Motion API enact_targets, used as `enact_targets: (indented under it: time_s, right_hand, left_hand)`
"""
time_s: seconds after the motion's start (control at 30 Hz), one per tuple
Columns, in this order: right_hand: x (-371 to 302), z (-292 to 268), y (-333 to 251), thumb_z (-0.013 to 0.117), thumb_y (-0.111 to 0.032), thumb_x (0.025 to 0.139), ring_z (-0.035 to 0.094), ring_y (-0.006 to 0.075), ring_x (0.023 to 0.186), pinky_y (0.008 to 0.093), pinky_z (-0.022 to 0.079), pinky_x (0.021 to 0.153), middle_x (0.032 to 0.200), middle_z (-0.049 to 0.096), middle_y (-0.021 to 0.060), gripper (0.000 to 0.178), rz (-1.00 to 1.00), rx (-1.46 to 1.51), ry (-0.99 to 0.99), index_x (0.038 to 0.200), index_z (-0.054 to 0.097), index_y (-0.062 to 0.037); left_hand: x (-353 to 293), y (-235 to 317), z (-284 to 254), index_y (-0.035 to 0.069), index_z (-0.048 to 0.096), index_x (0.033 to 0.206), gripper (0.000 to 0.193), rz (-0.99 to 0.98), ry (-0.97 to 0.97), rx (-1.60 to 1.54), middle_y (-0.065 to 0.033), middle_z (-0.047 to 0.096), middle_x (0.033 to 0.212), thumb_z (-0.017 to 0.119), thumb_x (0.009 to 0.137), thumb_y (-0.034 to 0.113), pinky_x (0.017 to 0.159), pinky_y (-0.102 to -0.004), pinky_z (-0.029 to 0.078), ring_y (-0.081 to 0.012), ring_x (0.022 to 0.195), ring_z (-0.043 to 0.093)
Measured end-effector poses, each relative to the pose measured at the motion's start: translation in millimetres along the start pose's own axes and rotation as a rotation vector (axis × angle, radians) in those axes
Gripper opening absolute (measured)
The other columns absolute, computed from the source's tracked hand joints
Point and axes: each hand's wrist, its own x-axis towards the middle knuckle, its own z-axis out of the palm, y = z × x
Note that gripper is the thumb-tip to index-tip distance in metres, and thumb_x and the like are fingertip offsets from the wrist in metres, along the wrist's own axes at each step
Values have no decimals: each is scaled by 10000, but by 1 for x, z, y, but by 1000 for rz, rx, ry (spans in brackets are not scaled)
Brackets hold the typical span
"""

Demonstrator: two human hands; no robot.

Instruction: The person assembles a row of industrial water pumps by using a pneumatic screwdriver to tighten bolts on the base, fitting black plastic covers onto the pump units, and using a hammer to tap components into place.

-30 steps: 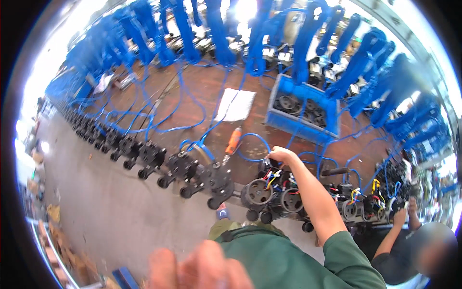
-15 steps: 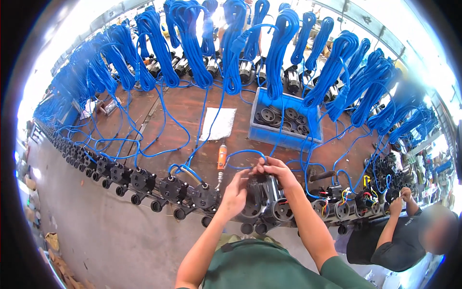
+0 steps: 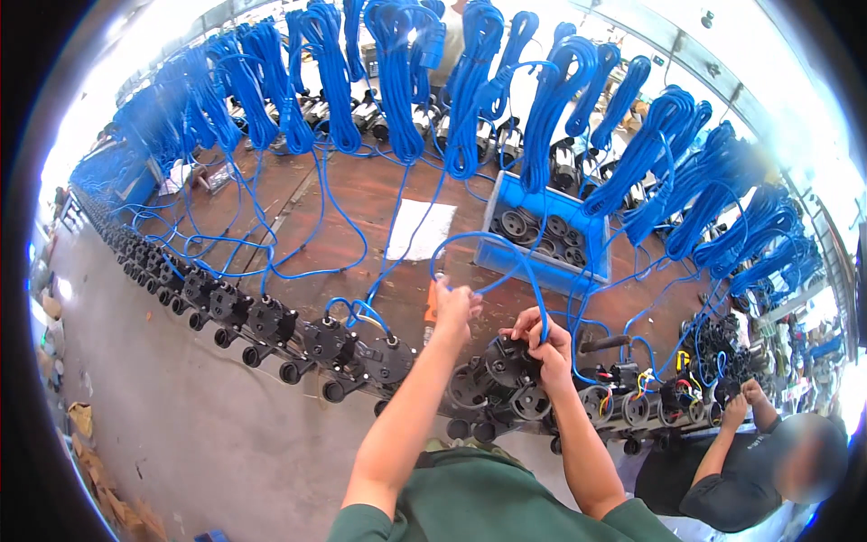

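Observation:
My left hand [image 3: 458,305] has its fingers closed around the upper end of an orange handheld power tool [image 3: 432,303], which lies on the table. The fingers partly hide it. My right hand [image 3: 547,345] grips a round black cover [image 3: 508,361] at its top right, where a blue cable [image 3: 540,294] enters. That cover sits over black cylindrical housings at the table's near edge, and its underside is hidden. The cable loops up from it over the table. Just right of the cover stands an open-ended black housing [image 3: 531,403].
Blue cable coils [image 3: 397,81] hang along the far side. A blue bin [image 3: 542,271] holds black round parts. A white packet [image 3: 422,230] lies left of it. Several covered black units [image 3: 271,321] line the near edge leftward. At right, a co-worker [image 3: 722,470] handles parts.
My left hand has left the black cover and moved left onto the orange tool. My right hand stays at the cover, which is now tilted so its face shows. The view has shifted slightly.

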Motion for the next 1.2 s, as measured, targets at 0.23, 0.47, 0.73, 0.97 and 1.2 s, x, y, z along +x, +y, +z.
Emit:
enact_targets:
  time_s: [0.23,0.47,0.73,0.97,1.2]
  right_hand:
    - [10,0,34,463,3,722,548,193,838,456,515,1015,986,526,75,114,198,480,394,802,444,-76]
    - [8,-25,75,505,-3,775,584,183,890,487,439,1124,1008,553,61,130,277,659,413,855,460,-97]
    - [23,-27,25,550,-95,931,628,193,1003,365,520,910,1127,640,74,183,699,181,143,1113,573,-101]
    - [14,-38,21,509,-71,967,626,136,806,286,513,699,1005,674,49,215,896,20,254,1146,612,-130]
    - [-16,-18,62,399,-35,1070,658,184,971,310,516,900,1035,698,163,84,374,-233,162,1074,481,-15]
  left_hand:
    - [-64,65,8,38,235,1546,773,81,-647,232,-202,547,1368,681,937,203,929,-365,532,-253,1141,615]
    - [-109,-2,-49,7,466,1399,708,-62,-683,546,-72,644,1110,842,822,172,929,-323,492,-134,1029,596]
    - [-95,-15,-60,-6,539,1309,740,66,-721,796,-115,688,1084,878,676,170,922,-354,511,-221,976,648]
    - [-129,-28,-63,-7,392,1476,975,623,-307,1363,-209,685,1088,847,647,231,1081,-441,393,-357,1176,541]
    - [-134,-32,-94,18,445,1443,898,687,-352,1137,-145,591,1164,836,638,96,985,-450,413,-366,1093,515]
